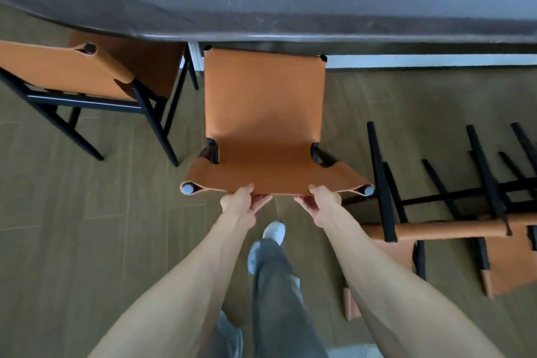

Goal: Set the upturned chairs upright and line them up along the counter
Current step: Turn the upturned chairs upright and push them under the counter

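- Chair [263,113] stands upright dead ahead, seat front tucked against the tabletop [290,29], its backrest top edge running left to right just under both hands.
- Left hand [242,202] and right hand [321,203] sit side by side at mid-edge, equally near.
- Each grip is narrow, pinching the leather backrest, thumb on top, fingers below.
- Upturned chairs [453,212] lie on the floor to the right; another upright chair [69,73] stands left.

A wood-plank floor [101,227] is spreading across the whole scene in brownish-olive tones. A leg in loose grey trousers [279,285] is reaching forward over it, wearing a white sneaker [274,232] that is pointing ahead.
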